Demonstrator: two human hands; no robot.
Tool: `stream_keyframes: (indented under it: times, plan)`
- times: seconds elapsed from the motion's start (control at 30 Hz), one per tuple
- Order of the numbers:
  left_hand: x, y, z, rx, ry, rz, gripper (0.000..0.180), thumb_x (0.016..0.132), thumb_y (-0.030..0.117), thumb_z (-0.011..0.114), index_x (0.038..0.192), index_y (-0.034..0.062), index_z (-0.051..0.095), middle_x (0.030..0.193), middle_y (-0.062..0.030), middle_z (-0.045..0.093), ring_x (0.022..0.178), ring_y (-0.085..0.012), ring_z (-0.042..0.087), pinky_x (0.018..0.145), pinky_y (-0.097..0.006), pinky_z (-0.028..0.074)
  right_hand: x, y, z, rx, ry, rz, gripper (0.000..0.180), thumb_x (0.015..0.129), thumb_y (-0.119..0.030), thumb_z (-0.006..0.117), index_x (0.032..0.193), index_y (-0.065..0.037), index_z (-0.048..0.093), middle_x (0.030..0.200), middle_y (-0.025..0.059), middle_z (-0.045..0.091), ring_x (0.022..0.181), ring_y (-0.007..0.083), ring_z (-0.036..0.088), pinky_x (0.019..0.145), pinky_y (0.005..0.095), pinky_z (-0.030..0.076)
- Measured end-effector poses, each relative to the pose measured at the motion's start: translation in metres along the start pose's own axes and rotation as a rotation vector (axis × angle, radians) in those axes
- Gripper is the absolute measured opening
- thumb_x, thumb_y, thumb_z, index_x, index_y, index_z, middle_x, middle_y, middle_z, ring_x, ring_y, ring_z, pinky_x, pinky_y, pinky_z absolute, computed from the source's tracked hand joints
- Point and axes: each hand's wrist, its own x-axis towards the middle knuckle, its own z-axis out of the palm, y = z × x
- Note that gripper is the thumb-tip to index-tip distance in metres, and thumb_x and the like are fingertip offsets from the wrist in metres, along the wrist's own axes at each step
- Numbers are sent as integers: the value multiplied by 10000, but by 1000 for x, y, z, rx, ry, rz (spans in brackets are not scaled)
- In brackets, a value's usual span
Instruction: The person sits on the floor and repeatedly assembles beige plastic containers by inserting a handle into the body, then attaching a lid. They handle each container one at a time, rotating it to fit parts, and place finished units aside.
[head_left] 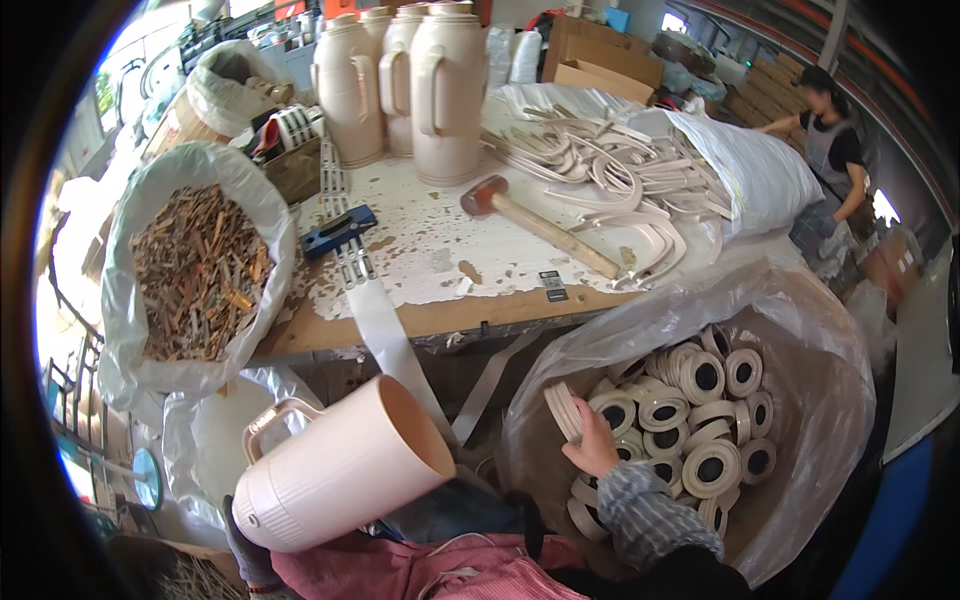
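While my right hand (pixel 592 447) digs into the clear plastic bag of cream plastic rings with dark centres (pixel 700 420) at the lower right of the frame, its fingers are closed around a small stack of cream rings (pixel 563 408), lifted just clear of the heap. My left hand (pixel 250 555), gloved in grey at the bottom left, sits under the base of the pale pink ribbed plastic jug body with a side handle (pixel 335 470); most of it is hidden, so I cannot tell how it grips. The jug lies tilted across my lap, open mouth toward the frame's centre, well apart from the rings.

I judge this to be the picking-up step: parts gathered, not yet brought to the jug. The next move seems to call for carrying one ring left to the open mouth and squaring it to the rim.

Above, on the chipped white worktable (pixel 430 240), lie a wooden-handled mallet (pixel 540 225) and three finished cream jugs (pixel 400 80); a bag of brown metal strips (pixel 195 270) sits at the left.
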Motion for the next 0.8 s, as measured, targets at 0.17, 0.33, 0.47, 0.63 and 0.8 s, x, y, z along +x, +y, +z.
stream_keyframes:
  times: [0.17, 0.33, 0.47, 0.63, 0.8]
  plan:
    - [-24, 9, -9, -86, 444, 138, 492, 991, 434, 466, 1256, 31, 564, 1193, -112, 634, 1089, -244, 577, 1001, -388, 420, 16, -128, -27, 1149, -714, 25, 719, 816, -123, 495, 1478, 35, 262, 1508, 149, 341, 1391, 223, 341, 1150, 365, 267]
    - [-64, 22, -39, 251, 692, 429, 427, 990, 381, 494, 1141, 1, 615, 1006, -94, 673, 923, -186, 633, 802, -328, 514, -52, -174, 112, 452, -1080, -899, 483, 907, -188, 591, 1352, -34, 489, 1415, 164, 438, 1329, 318, 404, 1087, 397, 329]
    - [-148, 30, -53, 771, 857, 583, 419, 1012, 342, 441, 1151, -19, 601, 1036, -96, 667, 939, -195, 622, 822, -328, 499, -49, -214, 83, 613, -1323, -816, 423, 918, -283, 616, 1279, -68, 567, 1192, 144, 595, 1124, 307, 554, 1006, 406, 392]
    - [-208, 38, -19, 168, 1000, 561, 426, 1021, 356, 390, 1059, -2, 618, 994, -72, 664, 910, -175, 614, 813, -328, 480, -28, -209, 78, 482, -1383, -1020, 570, 912, -385, 636, 1349, -36, 523, 1280, 167, 581, 1109, 290, 576, 995, 387, 402]
    - [-225, 14, -40, 187, 1050, 581, 389, 1016, 344, 412, 1015, 21, 629, 973, -72, 658, 881, -170, 610, 801, -336, 487, 29, -211, 119, 818, -1239, -407, 549, 944, -312, 580, 1355, 37, 477, 1312, 143, 579, 1243, 218, 527, 1066, 359, 387]
